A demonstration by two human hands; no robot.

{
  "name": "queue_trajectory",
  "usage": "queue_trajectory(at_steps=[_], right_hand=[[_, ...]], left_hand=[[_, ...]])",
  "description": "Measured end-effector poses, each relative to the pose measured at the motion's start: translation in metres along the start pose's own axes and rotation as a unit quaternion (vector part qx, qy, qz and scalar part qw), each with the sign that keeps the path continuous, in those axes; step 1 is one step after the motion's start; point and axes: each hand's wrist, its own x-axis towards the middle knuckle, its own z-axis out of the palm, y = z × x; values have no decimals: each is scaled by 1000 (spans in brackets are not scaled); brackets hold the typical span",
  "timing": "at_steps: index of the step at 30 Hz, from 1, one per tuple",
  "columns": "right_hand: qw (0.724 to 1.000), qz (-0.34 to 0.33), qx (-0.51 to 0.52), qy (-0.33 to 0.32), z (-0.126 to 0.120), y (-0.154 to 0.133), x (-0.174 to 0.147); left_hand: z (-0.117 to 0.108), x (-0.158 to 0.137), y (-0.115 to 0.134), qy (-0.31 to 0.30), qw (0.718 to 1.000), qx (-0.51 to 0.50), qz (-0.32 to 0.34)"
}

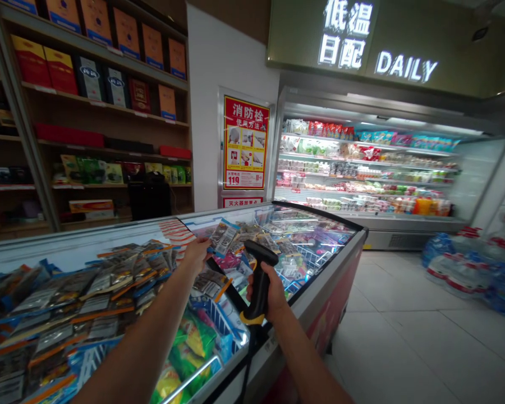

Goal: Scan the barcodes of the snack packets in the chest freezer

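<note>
My right hand (273,289) is wrapped around a black and yellow barcode scanner (260,280), held upright with its head toward the far side and its cable hanging down. My left hand (197,253) reaches over the chest freezer (320,289), its fingers closed on the near edge of a small snack packet (224,235) with a blue border and a label. The scanner head is close to the right of this packet. Another packet (212,282) with an orange edge lies below my left hand. Many similar packets (96,292) are piled on the left.
Green bags (191,336) lie inside the freezer under its glass. Shelves with boxes (118,90) stand behind on the left, a lit refrigerated display (362,163) at the back right. Bundled water bottles (467,264) sit on the floor at right.
</note>
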Motion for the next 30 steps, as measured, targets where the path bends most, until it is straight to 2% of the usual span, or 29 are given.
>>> queue_trajectory(at_steps=[6, 15, 23, 30], right_hand=[[999, 24, -31, -21, 1, 3, -1], [999, 24, -29, -18, 2, 2, -1], [999, 14, -43, -30, 4, 2, -2], [999, 24, -40, -26, 3, 3, -2]], left_hand=[[10, -2, -5, -10, 996, -90, -23], [14, -2, -11, 6, 989, -142, -27], [16, -1, -13, 15, 988, -156, -11], [18, 0, -16, 14, 993, -116, 7]])
